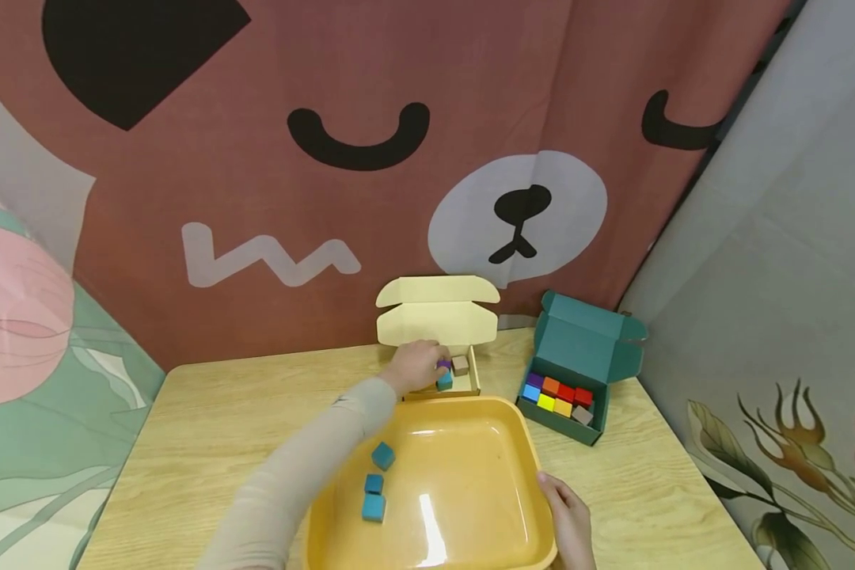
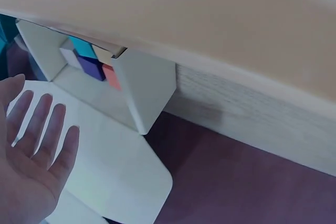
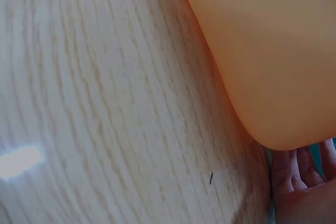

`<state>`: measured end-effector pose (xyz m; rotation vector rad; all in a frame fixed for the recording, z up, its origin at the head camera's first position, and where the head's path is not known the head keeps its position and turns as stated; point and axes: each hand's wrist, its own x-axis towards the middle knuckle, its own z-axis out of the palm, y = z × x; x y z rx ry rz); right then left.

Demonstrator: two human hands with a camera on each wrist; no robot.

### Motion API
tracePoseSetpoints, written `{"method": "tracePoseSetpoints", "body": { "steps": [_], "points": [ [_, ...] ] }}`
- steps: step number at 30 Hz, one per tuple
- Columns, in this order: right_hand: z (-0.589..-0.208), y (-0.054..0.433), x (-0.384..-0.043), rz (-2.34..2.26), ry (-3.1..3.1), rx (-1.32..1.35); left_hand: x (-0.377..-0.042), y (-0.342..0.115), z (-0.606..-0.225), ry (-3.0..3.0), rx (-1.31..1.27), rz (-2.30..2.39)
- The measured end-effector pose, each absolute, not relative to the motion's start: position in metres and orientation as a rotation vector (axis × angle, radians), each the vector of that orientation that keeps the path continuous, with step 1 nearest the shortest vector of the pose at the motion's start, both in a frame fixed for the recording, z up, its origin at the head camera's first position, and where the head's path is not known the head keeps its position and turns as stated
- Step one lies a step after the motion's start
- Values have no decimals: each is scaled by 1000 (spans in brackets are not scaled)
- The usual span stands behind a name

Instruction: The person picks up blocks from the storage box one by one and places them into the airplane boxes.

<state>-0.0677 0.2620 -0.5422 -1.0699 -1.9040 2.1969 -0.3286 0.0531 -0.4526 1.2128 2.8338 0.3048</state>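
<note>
My left hand (image 1: 415, 366) is over the small cream box (image 1: 438, 324), whose lid stands up at the back. Several small cubes lie inside, among them a teal cube (image 1: 445, 381), a brown cube (image 1: 459, 365) and a purple cube (image 2: 91, 68). In the left wrist view the fingers are spread and nearly straight, with nothing between them. My right hand (image 1: 571, 518) grips the right rim of the yellow tray (image 1: 470, 475), its fingers against the outer wall. Three teal cubes (image 1: 374, 507) lie at the tray's left side.
To the right stands a dark green box (image 1: 579, 340) with its lid up, holding several coloured cubes (image 1: 554, 396). The tray and boxes rest on a wooden table (image 1: 228, 419). A curtain printed with a bear (image 1: 256, 190) hangs behind the table.
</note>
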Motion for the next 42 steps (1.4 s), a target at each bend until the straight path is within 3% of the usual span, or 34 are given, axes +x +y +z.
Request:
{"method": "tracePoseSetpoints", "body": {
  "steps": [18, 27, 42],
  "points": [
    [-541, 259, -69, 2221, -1862, -1060, -288, 27, -412, 2806, 1581, 225],
    [-541, 258, -69, 2222, -1867, -1054, -264, -6, -427, 2747, 1748, 83],
    [-543, 260, -68, 2212, -1901, -1041, -238, -41, -458, 2577, 1762, -128]
  ]
}}
